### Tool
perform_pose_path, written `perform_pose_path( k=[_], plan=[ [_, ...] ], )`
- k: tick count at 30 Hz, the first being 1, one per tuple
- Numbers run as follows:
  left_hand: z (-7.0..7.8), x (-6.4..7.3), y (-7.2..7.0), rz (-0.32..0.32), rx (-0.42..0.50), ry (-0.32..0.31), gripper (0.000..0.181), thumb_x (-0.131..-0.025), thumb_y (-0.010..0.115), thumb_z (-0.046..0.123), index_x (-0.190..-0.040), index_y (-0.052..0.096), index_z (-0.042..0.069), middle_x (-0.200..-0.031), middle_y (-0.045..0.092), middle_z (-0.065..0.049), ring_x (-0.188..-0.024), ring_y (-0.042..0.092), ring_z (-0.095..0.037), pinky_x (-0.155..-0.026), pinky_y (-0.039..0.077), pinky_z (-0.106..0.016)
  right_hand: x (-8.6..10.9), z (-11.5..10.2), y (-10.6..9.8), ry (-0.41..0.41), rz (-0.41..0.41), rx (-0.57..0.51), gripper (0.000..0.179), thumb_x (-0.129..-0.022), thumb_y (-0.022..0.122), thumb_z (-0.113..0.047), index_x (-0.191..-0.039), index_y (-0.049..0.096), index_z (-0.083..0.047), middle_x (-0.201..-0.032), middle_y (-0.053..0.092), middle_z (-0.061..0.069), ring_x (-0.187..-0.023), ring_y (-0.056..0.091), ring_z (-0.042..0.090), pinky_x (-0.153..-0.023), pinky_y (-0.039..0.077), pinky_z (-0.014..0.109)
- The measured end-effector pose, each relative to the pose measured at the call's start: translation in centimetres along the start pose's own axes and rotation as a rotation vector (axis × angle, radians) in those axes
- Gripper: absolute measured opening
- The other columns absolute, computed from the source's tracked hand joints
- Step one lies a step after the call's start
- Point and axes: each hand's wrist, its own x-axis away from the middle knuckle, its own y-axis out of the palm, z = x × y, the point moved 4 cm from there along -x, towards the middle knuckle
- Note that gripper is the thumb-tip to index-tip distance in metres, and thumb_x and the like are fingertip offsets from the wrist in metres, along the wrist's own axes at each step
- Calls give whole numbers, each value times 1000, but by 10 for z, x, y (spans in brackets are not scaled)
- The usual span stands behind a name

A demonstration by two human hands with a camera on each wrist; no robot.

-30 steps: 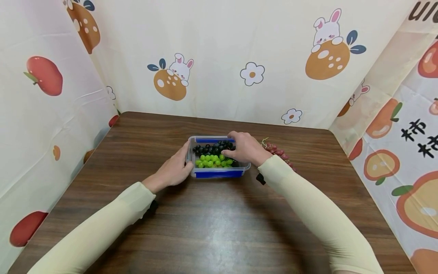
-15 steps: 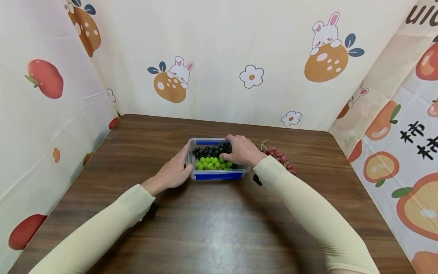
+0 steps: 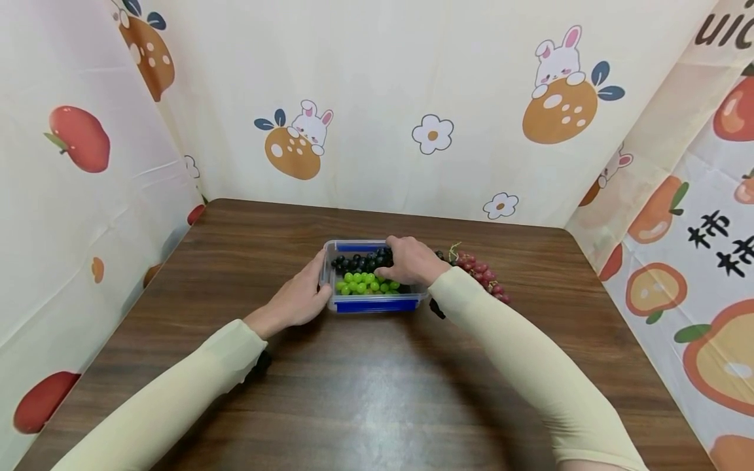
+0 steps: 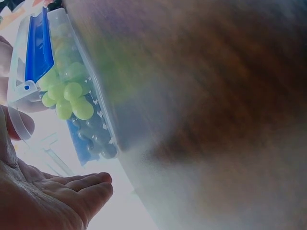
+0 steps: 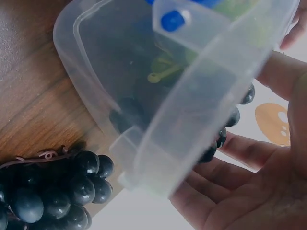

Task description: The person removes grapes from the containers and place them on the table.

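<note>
A clear plastic food container (image 3: 377, 298) with blue latches stands on the table. Inside it, green grapes (image 3: 362, 283) lie at the front and black grapes (image 3: 356, 263) behind them. My left hand (image 3: 303, 291) rests its straight fingers along the container's left end, thumb spread toward the near corner. Over the container's right half, my right hand (image 3: 410, 260) holds black grapes between thumb and curved fingers; some grapes (image 5: 233, 116) show between them in the right wrist view. The palm hides most of what it holds in the head view.
Red grapes (image 3: 483, 275) on a stem lie right of the container. Beside them, more black grapes (image 5: 57, 196) lie on the table, partly hidden by the right hand in the head view. The wooden table (image 3: 353, 392) meets printed cloth walls (image 3: 377, 163) behind and at both sides.
My right hand has shifted slightly left over the container, uncovering more of the red grapes and the black grapes beside them. The left hand stays against the left end.
</note>
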Motion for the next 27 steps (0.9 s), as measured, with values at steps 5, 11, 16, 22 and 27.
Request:
perform_pose_path(
  k=[5, 11, 16, 22, 27],
  plan=[
    [0, 0, 0, -4, 8, 7, 81, -100, 42, 25, -166, -5, 15, -172, 6, -8, -154, 20, -30, -119, 29, -53, -4, 0, 5, 18, -28, 6, 82, -97, 64, -51, -161, 32, -11, -151, 51, 16, -129, 57, 33, -105, 47, 50],
    [1, 0, 0, 0, 11, 14, 81, -100, 43, 23, -166, -5, 15, -172, 6, -8, -155, 19, -29, -119, 28, -53, -10, -4, 9, 19, -46, 57, 79, -99, 62, -48, -162, 32, -11, -157, 46, 14, -138, 49, 33, -110, 43, 48],
    [0, 0, 1, -9, 10, 5, 82, -100, 42, 24, -166, -6, 16, -172, 5, -7, -155, 19, -30, -118, 30, -53, -14, -6, 12, 27, -57, 111, 76, -100, 61, -47, -162, 32, -13, -154, 49, 11, -130, 57, 30, -110, 43, 48],
    [0, -1, 1, -10, 4, 1, 83, -98, 41, 24, -166, -7, 15, -172, 5, -9, -155, 17, -30, -120, 27, -53, -17, -8, 14, 26, -58, 180, 72, -101, 61, -47, -161, 34, -16, -148, 56, 9, -105, 69, 27, -103, 48, 48],
    [0, -1, 2, -9, 3, 4, 83, -98, 41, 24, -165, -7, 15, -172, 4, -8, -155, 19, -31, -119, 29, -53, -19, -7, 15, 33, -73, 142, 69, -101, 62, -41, -160, 35, -18, -123, 70, 12, -65, 60, 17, -82, 53, 41]
  ],
)
